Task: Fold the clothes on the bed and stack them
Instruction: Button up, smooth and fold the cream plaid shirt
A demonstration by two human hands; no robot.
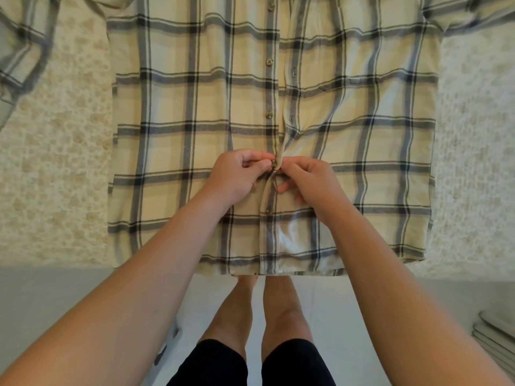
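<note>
A cream shirt (pixel 195 107) with grey and black checks lies flat, front up, on the bed, its hem at the near edge. Its front is unbuttoned higher up, with brown buttons along the left strip. My left hand (pixel 237 176) pinches a button at the placket, low on the shirt. My right hand (pixel 306 182) pinches the facing strip of cloth right beside it. The fingertips of both hands nearly meet. One sleeve (pixel 25 51) lies spread at the far left.
The bed cover (pixel 55 176) is cream with a pale floral print and shows on both sides of the shirt. Below the bed edge are a pale floor, my legs and a stack of flat grey things (pixel 496 335) at the right.
</note>
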